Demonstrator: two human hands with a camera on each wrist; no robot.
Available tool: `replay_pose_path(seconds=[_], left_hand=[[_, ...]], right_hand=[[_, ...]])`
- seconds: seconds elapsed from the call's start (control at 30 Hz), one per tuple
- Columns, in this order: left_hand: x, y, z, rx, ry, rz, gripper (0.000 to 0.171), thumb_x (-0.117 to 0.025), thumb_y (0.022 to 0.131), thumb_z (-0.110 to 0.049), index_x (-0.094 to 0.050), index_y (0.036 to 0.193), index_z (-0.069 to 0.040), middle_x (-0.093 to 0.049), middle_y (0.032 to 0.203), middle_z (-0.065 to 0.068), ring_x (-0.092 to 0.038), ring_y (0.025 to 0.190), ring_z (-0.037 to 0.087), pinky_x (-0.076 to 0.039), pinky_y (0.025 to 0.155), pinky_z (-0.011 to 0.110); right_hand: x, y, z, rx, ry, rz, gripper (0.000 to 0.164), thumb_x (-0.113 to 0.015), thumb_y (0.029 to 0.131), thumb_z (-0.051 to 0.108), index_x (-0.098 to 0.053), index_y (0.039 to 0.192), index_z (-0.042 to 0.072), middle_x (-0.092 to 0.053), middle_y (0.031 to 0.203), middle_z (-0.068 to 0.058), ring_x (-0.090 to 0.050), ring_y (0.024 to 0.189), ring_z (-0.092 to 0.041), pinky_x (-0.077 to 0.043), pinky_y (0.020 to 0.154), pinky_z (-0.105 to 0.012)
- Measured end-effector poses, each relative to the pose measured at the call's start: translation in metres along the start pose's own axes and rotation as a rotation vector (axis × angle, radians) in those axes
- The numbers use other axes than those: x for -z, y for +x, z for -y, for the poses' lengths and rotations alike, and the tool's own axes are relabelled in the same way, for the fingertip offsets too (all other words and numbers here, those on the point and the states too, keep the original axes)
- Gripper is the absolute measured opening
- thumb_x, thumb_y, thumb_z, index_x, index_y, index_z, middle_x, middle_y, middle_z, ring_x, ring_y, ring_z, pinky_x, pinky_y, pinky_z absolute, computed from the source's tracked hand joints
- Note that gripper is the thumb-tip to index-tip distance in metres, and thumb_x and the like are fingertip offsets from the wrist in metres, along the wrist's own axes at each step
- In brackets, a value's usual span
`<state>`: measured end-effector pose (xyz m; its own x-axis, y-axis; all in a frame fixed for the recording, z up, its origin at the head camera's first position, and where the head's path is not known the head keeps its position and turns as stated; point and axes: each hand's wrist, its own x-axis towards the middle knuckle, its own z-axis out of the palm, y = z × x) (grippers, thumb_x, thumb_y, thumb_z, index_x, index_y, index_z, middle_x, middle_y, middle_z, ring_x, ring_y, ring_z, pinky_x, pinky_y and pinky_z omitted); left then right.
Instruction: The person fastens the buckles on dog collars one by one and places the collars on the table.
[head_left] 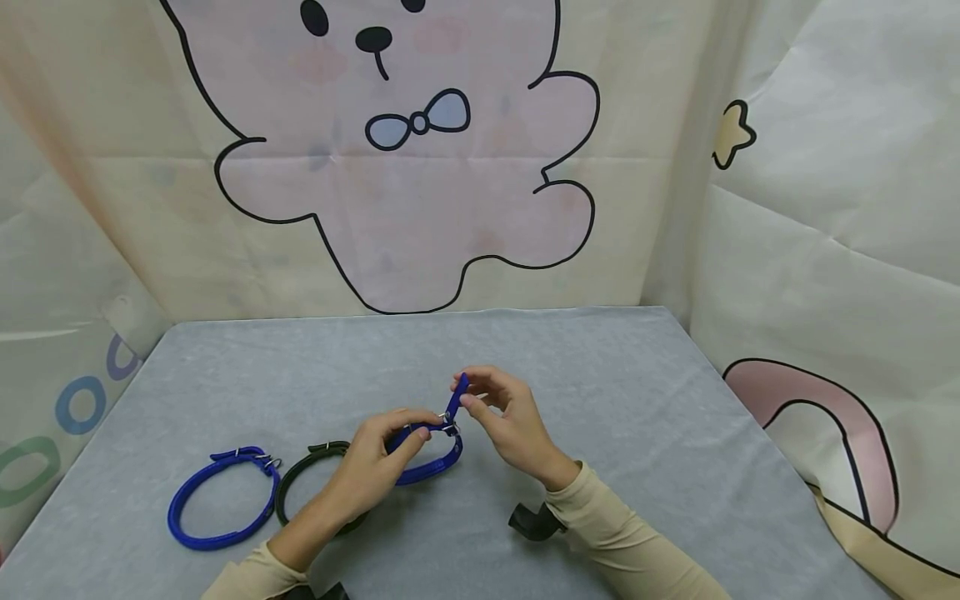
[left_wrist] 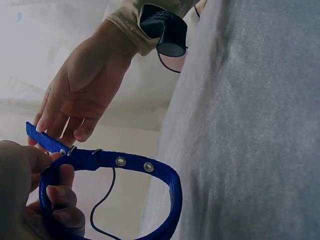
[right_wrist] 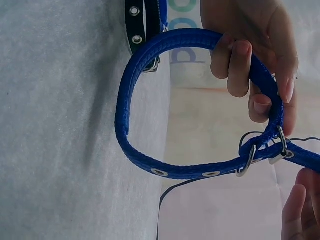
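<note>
A blue pet collar point(head_left: 430, 472) with metal eyelets, a buckle point(right_wrist: 280, 150) and a D-ring point(right_wrist: 246, 161) is held above the table, bent into a loop. My left hand point(head_left: 382, 454) grips its band beside the buckle, fingers curled through the loop. The strap's free end point(head_left: 457, 396) sticks out past the buckle, pinched between the thumb and fingers of my right hand point(head_left: 510, 417). In the right wrist view only a few right fingertips point(right_wrist: 295, 200) show at the edge.
On the grey-covered table point(head_left: 600, 375), a second blue collar point(head_left: 213, 542) lies looped at the left. Beside it lies a dark green collar point(head_left: 288, 475), partly hidden behind my left hand and forearm. Printed cloth walls point(head_left: 825, 208) enclose the table's back and sides.
</note>
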<state>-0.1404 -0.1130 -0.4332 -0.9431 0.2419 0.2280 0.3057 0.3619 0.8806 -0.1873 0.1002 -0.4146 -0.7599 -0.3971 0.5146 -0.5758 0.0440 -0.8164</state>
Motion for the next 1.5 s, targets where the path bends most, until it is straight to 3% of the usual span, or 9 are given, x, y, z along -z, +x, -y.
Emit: replay_pose_path(seconds=[0.2,0.5,0.6,0.97,1.17,1.4,1.5], left_hand=[[-0.0004,0.0010,-0.0008,0.031,-0.013,0.010,0.020,-0.059,0.104,-0.024,-0.074,0.118,-0.023,-0.073,0.122,0.001,-0.069,0.102,0.019,-0.053,0.088,0.030],[0.0006,0.0027,-0.0010,0.048,-0.038,0.034,0.020,-0.060,0.103,-0.020,-0.073,0.118,-0.020,-0.073,0.122,0.002,-0.070,0.102,0.020,-0.054,0.088,0.029],[0.0005,0.0028,0.0001,0.041,-0.042,0.040,0.021,-0.060,0.103,-0.019,-0.073,0.119,-0.020,-0.074,0.121,0.002,-0.070,0.105,0.025,-0.053,0.090,0.027],[0.0007,0.0017,0.0020,0.008,-0.016,0.050,0.022,-0.065,0.100,-0.019,-0.073,0.120,-0.020,-0.073,0.123,-0.001,-0.065,0.119,0.021,-0.051,0.097,0.029],[0.0003,0.0022,0.0029,-0.004,-0.059,0.059,0.026,-0.070,0.096,-0.014,-0.071,0.121,-0.017,-0.072,0.124,0.002,-0.065,0.120,0.022,-0.053,0.096,0.029],[0.0005,0.0018,0.0028,0.064,-0.078,0.004,0.032,-0.073,0.093,-0.016,-0.068,0.125,-0.015,-0.076,0.106,0.009,-0.070,0.091,0.011,-0.055,0.077,0.024],[0.0014,0.0018,0.0027,0.069,-0.081,0.013,0.037,-0.074,0.093,-0.014,-0.065,0.128,-0.014,-0.076,0.103,0.012,-0.068,0.085,0.008,-0.054,0.074,0.023]], right_hand=[[0.0006,-0.0003,-0.0010,0.004,0.007,0.000,0.022,-0.060,0.099,-0.001,-0.063,0.120,-0.001,-0.068,0.114,-0.024,-0.066,0.100,-0.013,-0.057,0.078,-0.026],[0.0008,-0.0010,0.0002,0.014,0.017,0.006,0.022,-0.060,0.098,-0.003,-0.063,0.120,-0.002,-0.068,0.114,-0.026,-0.066,0.098,-0.016,-0.057,0.074,-0.026],[0.0004,-0.0015,0.0007,0.013,-0.003,0.037,0.023,-0.061,0.098,-0.001,-0.064,0.121,-0.001,-0.068,0.116,-0.026,-0.067,0.101,-0.019,-0.058,0.077,-0.027],[-0.0023,-0.0048,-0.0016,-0.028,-0.125,0.196,0.027,-0.063,0.099,0.007,-0.068,0.126,0.003,-0.073,0.118,-0.016,-0.067,0.107,-0.023,-0.057,0.087,-0.032],[-0.0023,-0.0056,-0.0014,-0.052,-0.141,0.217,0.027,-0.065,0.099,0.008,-0.068,0.125,0.001,-0.073,0.118,-0.015,-0.069,0.105,-0.023,-0.056,0.086,-0.030],[-0.0022,-0.0063,-0.0015,-0.033,-0.158,0.201,0.029,-0.066,0.098,0.009,-0.070,0.126,0.004,-0.074,0.117,-0.012,-0.067,0.097,-0.015,-0.057,0.081,-0.029],[-0.0024,-0.0066,-0.0020,-0.042,-0.161,0.201,0.030,-0.065,0.099,0.010,-0.069,0.127,0.003,-0.074,0.117,-0.012,-0.066,0.097,-0.014,-0.057,0.081,-0.029]])
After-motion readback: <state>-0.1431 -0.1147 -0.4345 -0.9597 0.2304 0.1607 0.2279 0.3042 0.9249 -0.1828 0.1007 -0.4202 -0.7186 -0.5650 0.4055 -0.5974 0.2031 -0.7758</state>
